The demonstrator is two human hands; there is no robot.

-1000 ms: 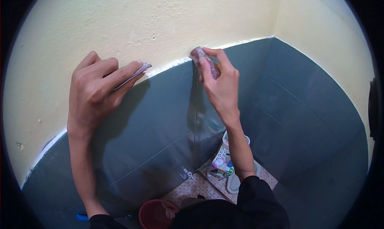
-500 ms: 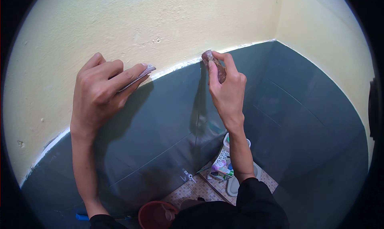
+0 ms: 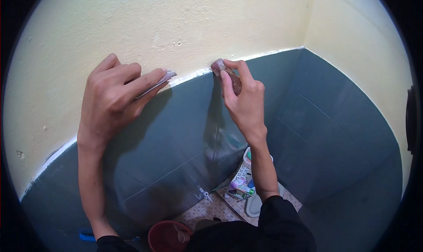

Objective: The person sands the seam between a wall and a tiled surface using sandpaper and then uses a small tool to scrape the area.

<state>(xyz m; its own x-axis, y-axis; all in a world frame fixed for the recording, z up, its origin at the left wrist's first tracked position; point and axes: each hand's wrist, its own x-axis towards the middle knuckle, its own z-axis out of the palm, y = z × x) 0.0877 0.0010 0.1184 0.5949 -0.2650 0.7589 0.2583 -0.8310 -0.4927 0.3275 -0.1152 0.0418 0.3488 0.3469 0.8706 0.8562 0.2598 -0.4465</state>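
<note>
My left hand (image 3: 115, 93) is closed around a thin, flat grey piece (image 3: 167, 77) with whitish dust on it; its tip points right, close to the white seam. My right hand (image 3: 244, 98) pinches a worn reddish-brown block (image 3: 219, 67) between thumb and fingers. The block's pale, dusty upper end meets the white seam line (image 3: 197, 75), where the cream plaster wall (image 3: 176, 18) joins the dark blue-green tiles (image 3: 176, 133). What the block is made of I cannot make out.
Below on the right, a floor toilet (image 3: 254, 205) stands near a white perforated rack (image 3: 241, 172) holding several packets. A white tap (image 3: 203, 193) sticks out of the tiles. At the bottom are a red bucket (image 3: 154, 239) with a dipper and a blue-handled tool (image 3: 87, 235).
My right hand has slid the reddish-brown block a little left along the seam, toward my left hand. My left hand keeps its grip and nearly the same place on the wall.
</note>
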